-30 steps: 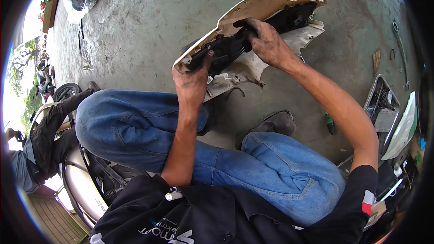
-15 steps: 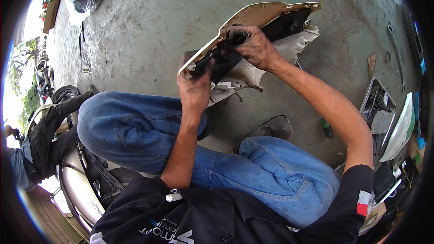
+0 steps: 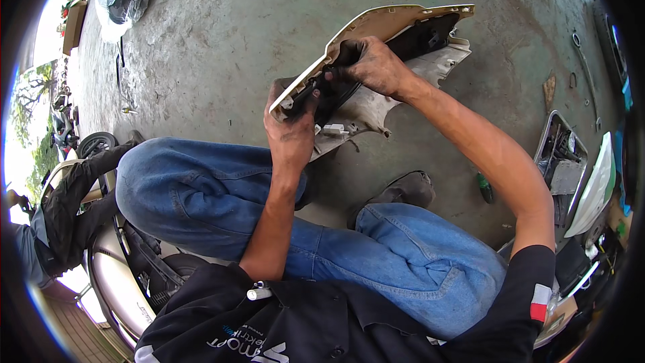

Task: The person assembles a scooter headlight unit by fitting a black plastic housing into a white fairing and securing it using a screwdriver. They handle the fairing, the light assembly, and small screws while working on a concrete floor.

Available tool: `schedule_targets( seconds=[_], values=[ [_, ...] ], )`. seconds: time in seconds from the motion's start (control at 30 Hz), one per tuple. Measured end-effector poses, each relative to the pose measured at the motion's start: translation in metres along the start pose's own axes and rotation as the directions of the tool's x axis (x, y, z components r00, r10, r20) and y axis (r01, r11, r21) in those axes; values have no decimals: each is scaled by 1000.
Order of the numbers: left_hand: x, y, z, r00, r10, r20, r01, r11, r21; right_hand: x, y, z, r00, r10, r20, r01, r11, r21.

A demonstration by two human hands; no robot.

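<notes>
A cream-white plastic body panel (image 3: pixel 386 21), apparently from a scooter, is held up tilted before me, its hollow inner side toward me. Black plastic parts (image 3: pixel 430 35) line its inside. My left hand (image 3: pixel 293 117) is closed round the panel's near-left end, its thumb on the black part. My right hand (image 3: pixel 376 67) reaches into the hollow, fingers bent and pressed on the black part about the middle. Its fingertips are partly hidden. A small white connector-like piece (image 3: pixel 332 128) shows along the panel's lower edge.
At the right lies a metal tray (image 3: pixel 583 161) holding tools, beside a white-green panel (image 3: pixel 598 191). A wrench-like tool (image 3: pixel 586 77) and a green bottle-like object (image 3: pixel 484 188) are on the floor. A scooter (image 3: pixel 114 269) stands left, near another person's legs (image 3: pixel 80 195). A plastic-wrapped black object (image 3: pixel 123 0) lies far left.
My right hand has shifted slightly within the panel, its wrist turning a little. The panel has tilted very slightly; my left hand keeps its grip.
</notes>
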State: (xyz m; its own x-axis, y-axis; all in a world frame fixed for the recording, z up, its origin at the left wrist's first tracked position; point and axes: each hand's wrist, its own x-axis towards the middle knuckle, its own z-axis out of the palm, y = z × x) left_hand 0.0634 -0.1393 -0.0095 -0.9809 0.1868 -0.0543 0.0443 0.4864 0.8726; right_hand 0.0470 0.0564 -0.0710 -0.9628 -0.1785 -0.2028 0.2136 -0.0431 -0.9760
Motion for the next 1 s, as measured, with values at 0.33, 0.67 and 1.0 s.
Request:
schedule_targets(
  seconds=[0.33, 0.67, 1.0],
  values=[
    [-3, -5, 3, 999, 25, -20, -24, 1000, 13, -6, 9, 8, 993, -60, -98, 68, 994, 80],
    [-2, 3, 4, 999, -8, -36, 10, 999, 50, -23, 10, 18, 927, -313, -207, 287, 947, -144],
    [-3, 5, 6, 999, -6, -45, 7, 1000, 12, -21, 14, 17, 814, -568, -121, 445, 743, -500]
  ],
)
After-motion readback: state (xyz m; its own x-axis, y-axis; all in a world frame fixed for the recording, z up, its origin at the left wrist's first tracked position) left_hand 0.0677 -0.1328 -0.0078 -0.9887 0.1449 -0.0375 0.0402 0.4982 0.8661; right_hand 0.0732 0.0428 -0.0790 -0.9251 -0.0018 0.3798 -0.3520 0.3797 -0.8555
